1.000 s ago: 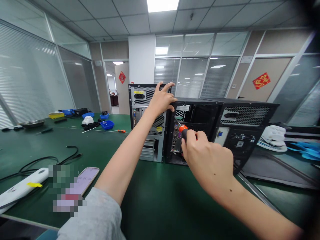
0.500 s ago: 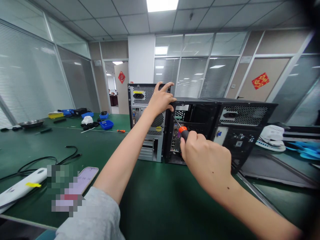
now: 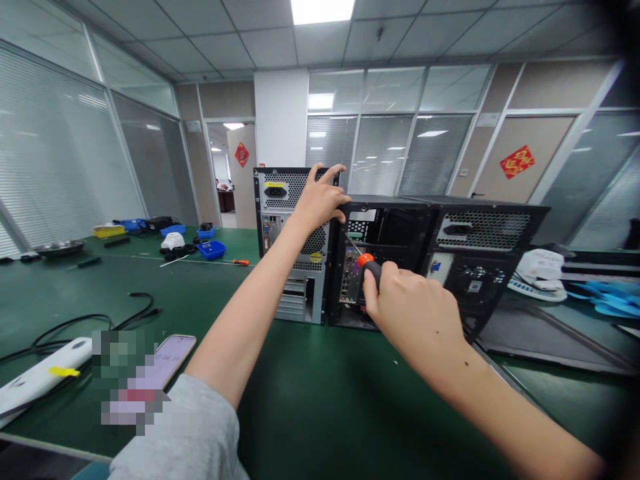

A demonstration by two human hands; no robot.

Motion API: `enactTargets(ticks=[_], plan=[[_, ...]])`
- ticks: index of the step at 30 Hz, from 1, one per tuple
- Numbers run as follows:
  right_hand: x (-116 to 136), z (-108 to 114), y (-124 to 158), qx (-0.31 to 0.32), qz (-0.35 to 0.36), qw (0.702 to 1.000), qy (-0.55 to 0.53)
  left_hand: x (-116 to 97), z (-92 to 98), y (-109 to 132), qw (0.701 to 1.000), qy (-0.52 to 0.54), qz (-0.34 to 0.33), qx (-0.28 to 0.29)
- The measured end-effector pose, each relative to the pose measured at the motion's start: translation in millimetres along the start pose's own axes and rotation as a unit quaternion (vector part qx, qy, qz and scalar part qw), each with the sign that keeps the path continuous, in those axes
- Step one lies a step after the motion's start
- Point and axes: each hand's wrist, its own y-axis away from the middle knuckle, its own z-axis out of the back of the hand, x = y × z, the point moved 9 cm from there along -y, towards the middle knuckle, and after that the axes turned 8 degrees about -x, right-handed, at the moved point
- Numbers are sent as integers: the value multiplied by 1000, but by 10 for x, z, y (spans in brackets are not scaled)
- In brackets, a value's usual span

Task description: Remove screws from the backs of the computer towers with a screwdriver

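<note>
My right hand [image 3: 417, 303] is closed round the dark handle of a screwdriver [image 3: 367, 260] with an orange collar. Its thin shaft points up and left to the left frame edge of the middle computer case [image 3: 390, 203], whose back is partly open. Whether the tip touches a screw is too small to tell. With fingers spread, my left hand [image 3: 321, 200] rests against the upper right edge of the left computer case [image 3: 295, 180], thumb close to the middle case. A third computer case [image 3: 493, 230] stands to the right, its rear facing me.
On the green table [image 3: 310, 400] lie a phone [image 3: 175, 353], a white power strip [image 3: 75, 353] and black cables [image 3: 145, 307]. Farther back are an orange screwdriver [image 3: 241, 262], a blue tray [image 3: 211, 250] and a metal bowl [image 3: 60, 249]. Blue gloves [image 3: 610, 297] lie at right.
My right hand has turned slightly and shifted a little to the right on the handle, showing more of it. The left hand keeps its place on the case.
</note>
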Motion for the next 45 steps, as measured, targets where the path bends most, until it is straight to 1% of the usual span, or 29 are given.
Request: enactTargets(ticks=[7,14,20,24,28,31,32,33,35,37,42,43,45], plan=[[-36,-43,-23,42,-20,999,-8,-10,6,-6,1000,-2,-1,2],[-40,-235,49,143,-12,988,-53,1,-29,-2,1000,-1,5,14],[-88,-347,68,199,-35,976,-84,-11,-11,-2,1000,3,1,7],[-115,-406,74,219,-48,966,-129,-11,-9,-3,1000,4,-1,4],[-192,-468,73,222,-70,956,-180,-11,-2,-10,1000,0,0,4],[-249,-515,59,220,-90,938,-251,-12,-9,-14,1000,-4,5,15],[-257,-547,66,230,-102,924,-287,-12,-14,-14,1000,-6,7,19],[-255,-594,87,251,-119,902,-329,-12,-19,-14,1000,-8,8,23],[-219,-705,164,307,-161,840,-418,-9,-29,-13,999,-11,10,30],[-167,-783,238,342,-201,774,-494,-4,-32,-11,999,-12,10,31],[-69,-835,291,323,-256,652,-637,-9,-21,-8,1000,-11,2,18],[-55,-838,298,321,-265,631,-655,-15,-12,-9,1000,-9,-1,13],[-35,-834,306,318,-278,602,-678,-27,8,-11,1000,-4,-5,1]])
